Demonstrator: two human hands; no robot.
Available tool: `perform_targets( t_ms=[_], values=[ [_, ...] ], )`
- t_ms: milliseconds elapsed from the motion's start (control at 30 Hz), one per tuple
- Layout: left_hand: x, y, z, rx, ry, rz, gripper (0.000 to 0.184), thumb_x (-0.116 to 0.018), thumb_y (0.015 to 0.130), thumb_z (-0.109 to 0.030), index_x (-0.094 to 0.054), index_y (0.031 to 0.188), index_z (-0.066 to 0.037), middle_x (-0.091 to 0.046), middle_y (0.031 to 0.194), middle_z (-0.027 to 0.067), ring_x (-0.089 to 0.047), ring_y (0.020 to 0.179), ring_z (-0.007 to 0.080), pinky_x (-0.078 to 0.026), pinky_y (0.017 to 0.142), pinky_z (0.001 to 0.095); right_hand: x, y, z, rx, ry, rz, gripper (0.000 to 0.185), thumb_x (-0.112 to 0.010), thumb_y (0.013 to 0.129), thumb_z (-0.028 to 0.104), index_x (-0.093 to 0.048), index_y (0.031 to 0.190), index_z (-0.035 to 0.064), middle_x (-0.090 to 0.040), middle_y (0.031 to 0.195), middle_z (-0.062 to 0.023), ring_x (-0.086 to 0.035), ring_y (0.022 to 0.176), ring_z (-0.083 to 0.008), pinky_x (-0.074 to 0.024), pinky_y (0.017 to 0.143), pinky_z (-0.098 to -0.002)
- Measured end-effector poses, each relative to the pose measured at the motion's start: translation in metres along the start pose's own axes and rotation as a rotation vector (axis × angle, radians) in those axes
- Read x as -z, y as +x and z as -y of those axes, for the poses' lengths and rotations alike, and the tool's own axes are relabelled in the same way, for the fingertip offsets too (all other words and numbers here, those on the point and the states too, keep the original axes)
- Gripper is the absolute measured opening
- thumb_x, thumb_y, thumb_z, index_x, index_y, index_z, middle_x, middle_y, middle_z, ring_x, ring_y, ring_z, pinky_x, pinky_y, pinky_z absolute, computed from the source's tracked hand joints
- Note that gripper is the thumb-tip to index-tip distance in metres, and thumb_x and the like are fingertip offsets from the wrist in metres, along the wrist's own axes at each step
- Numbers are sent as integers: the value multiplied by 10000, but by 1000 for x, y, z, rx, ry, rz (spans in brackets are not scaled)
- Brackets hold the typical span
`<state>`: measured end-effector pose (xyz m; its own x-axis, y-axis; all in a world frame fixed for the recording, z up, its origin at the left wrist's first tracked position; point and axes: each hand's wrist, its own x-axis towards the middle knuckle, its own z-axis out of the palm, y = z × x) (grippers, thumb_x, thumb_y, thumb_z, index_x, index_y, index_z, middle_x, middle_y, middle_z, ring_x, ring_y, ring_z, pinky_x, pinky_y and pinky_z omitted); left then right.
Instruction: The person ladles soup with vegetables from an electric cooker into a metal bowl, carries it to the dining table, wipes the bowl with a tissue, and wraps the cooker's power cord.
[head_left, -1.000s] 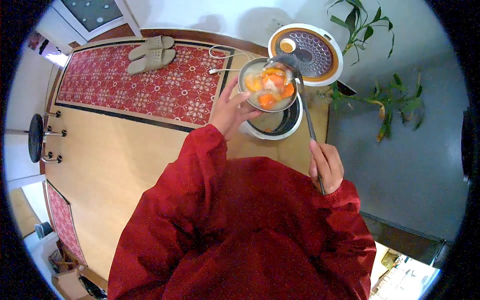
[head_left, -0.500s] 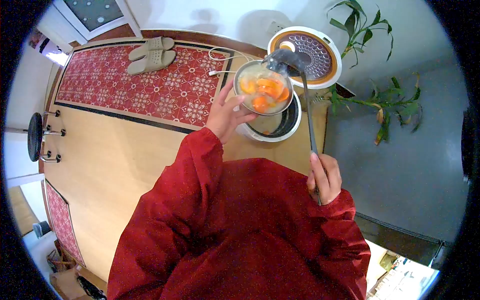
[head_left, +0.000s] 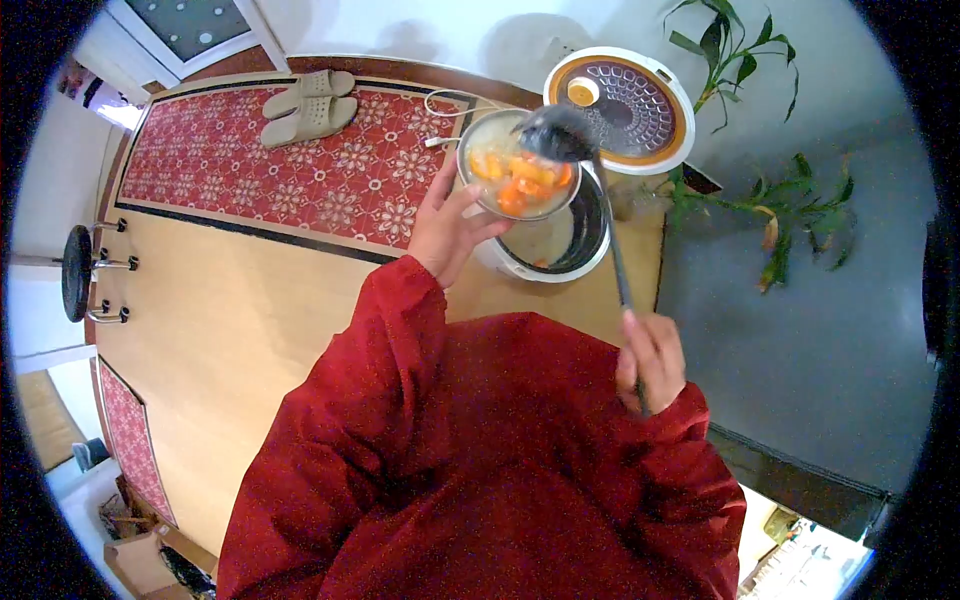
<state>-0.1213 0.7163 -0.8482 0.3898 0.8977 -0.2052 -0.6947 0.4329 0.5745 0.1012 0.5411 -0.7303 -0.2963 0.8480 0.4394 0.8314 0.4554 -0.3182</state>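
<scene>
L hand (head_left: 445, 225) grips the bowl (head_left: 545, 213) w/ orange bits (head_left: 527, 185), top ctr of frame. R hand (head_left: 652, 362), ctr right, is closed round the ladle (head_left: 614, 240) — long handle slants up-left, scoop (head_left: 562, 138) by bowl's upper-right edge, nearer L hand. Can't tell if they touch.
</scene>
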Motion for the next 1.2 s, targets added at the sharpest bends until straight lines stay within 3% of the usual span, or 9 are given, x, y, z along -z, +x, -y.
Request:
perform_targets(
  t_ms=[100,200,300,433,467,567,900,1000,1200],
  values=[
    [3,-1,-6,-41,-21,14,708,-562,911,-119,-168,1499,-134,-398,1407,173,-554,1150,400,-538,902,485,-5,12,-3,-219,96,-257,323,-438,978,107,-566,1246,-19,-612,905,-135,-581,707,-195,-480,668,-306],
    [14,-2,-14,-111,-4,-35,660,-547,917,-126,-205,1481,-119,-404,1404,165,-560,1146,385,-543,902,472,-6,19,-12,-601,253,-307,323,-436,973,133,-598,1219,1,-641,940,-182,-607,824,-231,-494,746,-333],
    [13,-12,-31,-160,46,-81,585,-533,924,-134,-270,1446,-110,-451,1363,139,-565,1155,335,-552,901,443,-50,-3,-68,-324,117,-177,323,-475,980,151,-579,1226,-30,-615,927,-119,-579,775,-190,-465,691,-315],
    [24,-19,-45,-219,71,-116,576,-536,925,-163,-284,1442,-131,-475,1342,122,-564,1164,298,-552,904,417,-138,-22,-114,-210,-132,92,342,-580,903,97,-558,1222,-25,-561,897,-187,-567,804,-344,-474,710,-382],
    [25,-22,-47,-235,71,-125,575,-536,925,-169,-285,1441,-134,-474,1344,121,-562,1167,297,-550,907,416,-164,-30,-130,-367,-52,149,351,-592,881,79,-553,1216,-23,-562,913,-188,-564,820,-356,-473,714,-400],
    [26,-28,-50,-248,65,-127,557,-522,936,-217,-292,1435,-131,-457,1366,113,-545,1187,307,-532,933,412,-227,-27,-161,-298,-40,84,345,-589,859,54,-548,1193,-20,-558,932,-193,-555,832,-371,-465,707,-435],
    [23,-33,-49,-234,36,-154,533,-496,950,-230,-290,1430,-123,-447,1372,127,-531,1203,315,-528,948,409,-192,-29,-83,-238,176,210,223,-553,907,196,-645,1046,48,-577,810,-169,-581,871,-371,-474,740,-437],
    [19,-31,-46,-231,29,-129,528,-500,945,-222,-298,1421,-117,-449,1369,126,-529,1205,310,-524,958,413,-165,-24,-77,-296,318,153,223,-566,907,190,-693,1007,36,-595,832,-175,-586,820,-346,-472,656,-384],
    [22,-15,-37,-233,31,-21,527,-536,921,-200,-321,1396,-124,-450,1369,123,-515,1218,313,-495,984,444,-148,-15,-135,-1059,795,46,283,-541,948,252,-723,1025,50,-581,719,8,-487,637,-69,-398,569,-229]
  ],
)
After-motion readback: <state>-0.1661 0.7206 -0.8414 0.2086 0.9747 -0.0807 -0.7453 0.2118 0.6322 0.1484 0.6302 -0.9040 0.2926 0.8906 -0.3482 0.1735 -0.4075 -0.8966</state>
